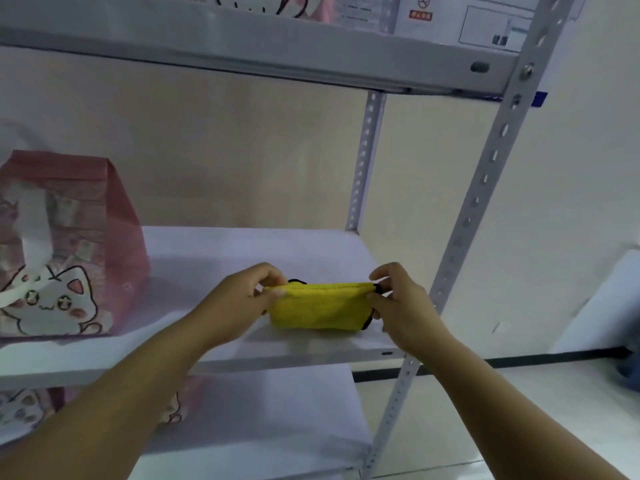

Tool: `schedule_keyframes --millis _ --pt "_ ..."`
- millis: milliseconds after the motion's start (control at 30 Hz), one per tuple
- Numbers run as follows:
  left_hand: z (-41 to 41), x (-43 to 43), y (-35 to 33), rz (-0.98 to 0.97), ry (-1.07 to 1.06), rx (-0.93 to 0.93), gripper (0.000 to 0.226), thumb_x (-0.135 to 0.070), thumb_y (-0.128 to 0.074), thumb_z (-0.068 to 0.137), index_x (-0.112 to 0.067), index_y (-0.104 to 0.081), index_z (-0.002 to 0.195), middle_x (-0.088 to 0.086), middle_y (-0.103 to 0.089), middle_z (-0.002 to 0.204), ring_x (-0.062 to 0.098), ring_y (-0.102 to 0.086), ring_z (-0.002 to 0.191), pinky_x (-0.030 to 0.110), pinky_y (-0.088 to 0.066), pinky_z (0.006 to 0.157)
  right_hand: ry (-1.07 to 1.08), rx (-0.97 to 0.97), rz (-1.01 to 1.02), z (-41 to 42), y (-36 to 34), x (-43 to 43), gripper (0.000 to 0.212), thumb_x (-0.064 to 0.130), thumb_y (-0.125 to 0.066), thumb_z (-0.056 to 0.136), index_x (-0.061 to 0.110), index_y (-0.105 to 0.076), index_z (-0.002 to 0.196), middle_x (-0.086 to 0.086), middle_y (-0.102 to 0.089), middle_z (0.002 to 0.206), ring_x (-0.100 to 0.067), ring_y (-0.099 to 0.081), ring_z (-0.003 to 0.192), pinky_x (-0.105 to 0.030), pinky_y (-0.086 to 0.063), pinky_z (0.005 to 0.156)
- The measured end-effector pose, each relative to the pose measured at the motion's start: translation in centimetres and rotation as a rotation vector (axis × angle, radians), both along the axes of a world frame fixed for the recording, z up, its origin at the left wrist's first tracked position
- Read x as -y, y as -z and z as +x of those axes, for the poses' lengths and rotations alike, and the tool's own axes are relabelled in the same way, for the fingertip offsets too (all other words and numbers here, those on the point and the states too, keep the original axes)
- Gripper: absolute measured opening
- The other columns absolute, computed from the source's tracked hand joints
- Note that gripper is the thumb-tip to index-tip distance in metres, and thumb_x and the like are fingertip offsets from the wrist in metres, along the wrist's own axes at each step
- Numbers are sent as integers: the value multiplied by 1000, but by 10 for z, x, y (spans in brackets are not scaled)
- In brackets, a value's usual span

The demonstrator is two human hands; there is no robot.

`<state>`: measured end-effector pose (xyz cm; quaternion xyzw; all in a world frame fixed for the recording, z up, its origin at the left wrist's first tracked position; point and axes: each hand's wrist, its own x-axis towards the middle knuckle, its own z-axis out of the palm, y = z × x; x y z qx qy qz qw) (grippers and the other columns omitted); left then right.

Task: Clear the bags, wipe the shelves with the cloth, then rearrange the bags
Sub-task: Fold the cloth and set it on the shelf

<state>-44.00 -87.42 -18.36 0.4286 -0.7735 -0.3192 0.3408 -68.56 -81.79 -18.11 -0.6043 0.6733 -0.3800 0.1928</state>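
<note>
Between left grip (244, 299), right grip (398, 301): cloth (318, 306)

A folded yellow cloth (317, 306) is held over the front right part of the middle shelf (214, 251), pinched at its top corners by the left hand (247, 299) and the right hand (398, 299). A pink cat-print bag (65, 251) is stood upright at the shelf's left edge.

The cloth (318, 306) is soft yellow fabric with dark stitched edging. The shelf (242, 251) is smooth, matt white; its slotted upright (485, 174) painted grey metal. The pink bag (69, 244) looks matt, fibrous.
</note>
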Motion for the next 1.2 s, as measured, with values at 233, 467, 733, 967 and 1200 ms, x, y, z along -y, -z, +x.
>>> schedule_keyframes --millis 233,467,733,967,1200 --pt "-17 52 0 -15 -109 26 9 -28 -60 89 -36 -55 91 -12 -59 90 12 -60 69 14 -42 46 161 19 29 1 -7 47 24 21 -53 92 28 -36 108 3 -56 91 -22 -63 68 -35 -53 53" --pt "-27 86 19 -36 -112 307 5 -29 -62 86 -31 -57 85 -6 -57 98 12 -55 82 25 -42 68 156 -240 200 7 4 72 22 14 -54 91 19 -44 110 -8 -56 110 -28 -56 93 -36 -49 74" --pt "-6 72 22 -87 173 244 29 -59 -70 65 -46 -59 89 -26 -40 100 -1 -41 100 18 -38 80 -343 -466 21 9 17 48 42 34 -70 80 22 -60 119 3 -51 122 -18 -42 116 -26 -35 96" --pt "0 73 28 -189 256 459 50 -25 -72 71 -55 -53 106 -23 -35 110 6 -38 107 22 -37 90 -383 -676 127 6 22 39 63 12 -56 80 26 -41 140 4 -42 143 -21 -40 129 -32 -37 101" --pt "-43 79 34 -228 84 404 49 -7 -51 85 -34 -56 125 1 -43 89 26 -53 90 25 -37 74 -194 -990 -14 21 24 12 32 24 -69 60 16 -67 92 -6 -60 79 -29 -60 61 -25 -33 47"
